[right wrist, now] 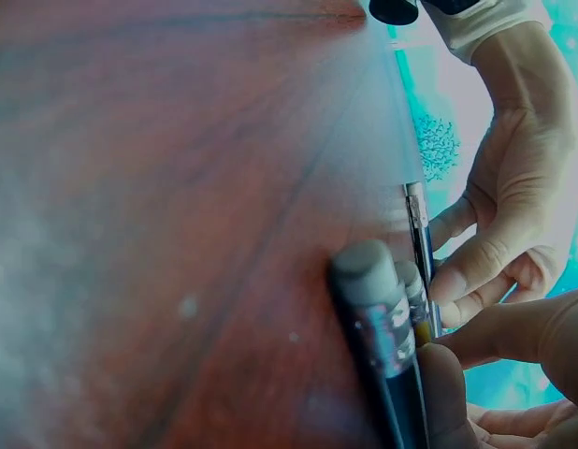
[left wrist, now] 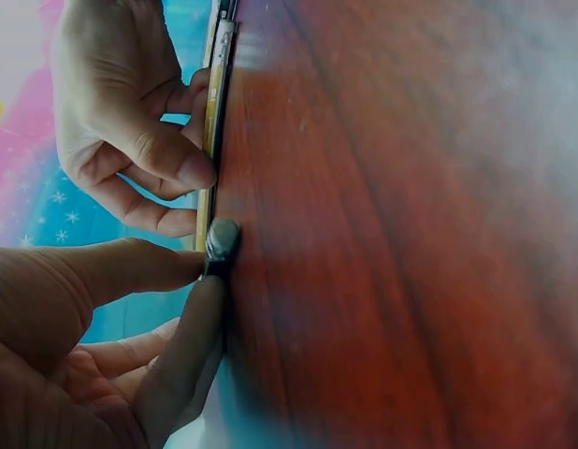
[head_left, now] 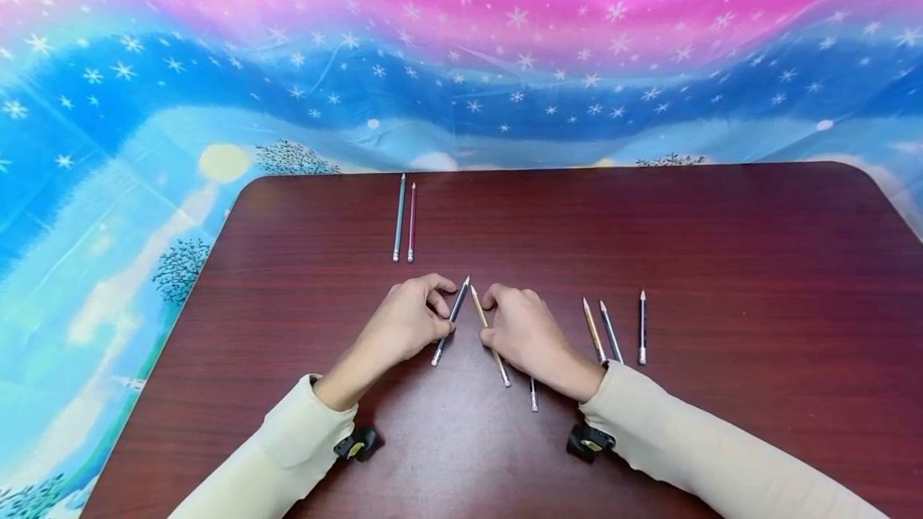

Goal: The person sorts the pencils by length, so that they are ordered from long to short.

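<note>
My left hand point(head_left: 407, 319) pinches a dark pencil point(head_left: 456, 307) between thumb and fingers; its eraser end points toward me. In the left wrist view that pencil's eraser point(left wrist: 222, 238) shows close by the fingertips. My right hand point(head_left: 526, 335) pinches a yellow pencil point(head_left: 501, 367), tilted the other way, so the two sharpened tips nearly meet. Partly hidden beneath the right hand lies another dark pencil point(head_left: 534, 397); its eraser end point(right wrist: 368, 281) looms large in the right wrist view. Both held pencils are at the tabletop; whether they touch it, I cannot tell.
A teal pencil point(head_left: 399, 219) and a pink pencil point(head_left: 412, 223) lie side by side near the table's point(head_left: 757, 263) far edge. Right of my right hand lie a yellow-brown pencil point(head_left: 593, 329), a grey-blue pencil point(head_left: 610, 331) and a dark pencil point(head_left: 642, 328). A patterned cloth point(head_left: 461, 46) hangs behind.
</note>
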`<state>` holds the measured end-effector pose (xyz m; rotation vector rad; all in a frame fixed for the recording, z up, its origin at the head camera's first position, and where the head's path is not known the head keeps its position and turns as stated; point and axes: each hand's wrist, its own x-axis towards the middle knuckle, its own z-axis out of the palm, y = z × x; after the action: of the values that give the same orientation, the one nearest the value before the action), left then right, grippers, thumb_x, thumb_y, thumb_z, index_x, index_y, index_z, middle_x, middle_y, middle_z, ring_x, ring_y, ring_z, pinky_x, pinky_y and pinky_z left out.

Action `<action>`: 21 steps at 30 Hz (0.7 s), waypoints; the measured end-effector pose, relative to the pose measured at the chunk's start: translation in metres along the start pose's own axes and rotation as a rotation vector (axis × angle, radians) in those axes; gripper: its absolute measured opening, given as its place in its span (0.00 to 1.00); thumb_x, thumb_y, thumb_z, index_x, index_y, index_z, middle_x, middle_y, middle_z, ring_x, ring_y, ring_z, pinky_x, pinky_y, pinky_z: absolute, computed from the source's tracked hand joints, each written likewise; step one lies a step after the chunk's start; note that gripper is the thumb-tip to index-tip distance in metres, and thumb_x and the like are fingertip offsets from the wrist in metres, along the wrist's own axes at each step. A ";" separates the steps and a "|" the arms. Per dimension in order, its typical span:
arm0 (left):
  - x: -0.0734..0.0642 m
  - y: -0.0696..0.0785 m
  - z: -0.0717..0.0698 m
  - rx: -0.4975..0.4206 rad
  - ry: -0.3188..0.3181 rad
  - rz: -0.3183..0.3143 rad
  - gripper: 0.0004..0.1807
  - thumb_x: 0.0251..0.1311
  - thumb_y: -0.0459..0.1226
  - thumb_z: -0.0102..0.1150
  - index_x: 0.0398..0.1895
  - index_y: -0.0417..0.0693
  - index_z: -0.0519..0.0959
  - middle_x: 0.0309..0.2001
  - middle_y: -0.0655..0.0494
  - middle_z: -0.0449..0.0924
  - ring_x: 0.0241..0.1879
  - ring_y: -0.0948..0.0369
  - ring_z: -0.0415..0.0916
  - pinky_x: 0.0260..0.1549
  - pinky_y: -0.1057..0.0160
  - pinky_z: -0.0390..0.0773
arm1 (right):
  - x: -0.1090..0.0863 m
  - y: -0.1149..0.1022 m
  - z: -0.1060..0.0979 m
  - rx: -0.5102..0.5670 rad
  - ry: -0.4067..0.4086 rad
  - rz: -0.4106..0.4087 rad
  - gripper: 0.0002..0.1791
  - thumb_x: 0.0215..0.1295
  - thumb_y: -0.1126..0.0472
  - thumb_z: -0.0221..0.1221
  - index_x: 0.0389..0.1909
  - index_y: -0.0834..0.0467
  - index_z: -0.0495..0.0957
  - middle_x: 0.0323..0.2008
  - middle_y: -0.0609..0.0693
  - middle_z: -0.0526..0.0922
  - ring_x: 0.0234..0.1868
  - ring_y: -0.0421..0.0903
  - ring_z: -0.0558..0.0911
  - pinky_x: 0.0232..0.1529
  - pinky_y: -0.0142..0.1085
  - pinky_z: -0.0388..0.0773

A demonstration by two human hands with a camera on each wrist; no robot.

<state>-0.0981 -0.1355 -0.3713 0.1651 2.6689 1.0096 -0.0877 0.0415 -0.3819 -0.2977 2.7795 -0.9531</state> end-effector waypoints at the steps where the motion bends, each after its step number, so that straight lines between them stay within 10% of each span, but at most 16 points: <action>1: 0.000 0.000 -0.001 0.014 0.000 -0.004 0.25 0.46 0.29 0.69 0.52 0.48 0.79 0.27 0.63 0.81 0.28 0.66 0.75 0.36 0.66 0.75 | 0.000 0.000 0.000 -0.008 0.001 -0.001 0.17 0.45 0.67 0.67 0.40 0.59 0.80 0.17 0.43 0.75 0.21 0.40 0.74 0.29 0.35 0.74; 21: -0.003 0.004 -0.005 0.142 0.011 -0.079 0.25 0.41 0.33 0.70 0.48 0.54 0.80 0.23 0.69 0.82 0.27 0.68 0.76 0.38 0.61 0.76 | 0.002 -0.003 -0.001 -0.018 -0.021 0.008 0.18 0.43 0.64 0.68 0.39 0.59 0.78 0.16 0.44 0.76 0.21 0.41 0.74 0.26 0.35 0.71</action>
<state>-0.0972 -0.1361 -0.3644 0.0817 2.7344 0.7994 -0.0891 0.0398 -0.3796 -0.2980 2.7691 -0.9187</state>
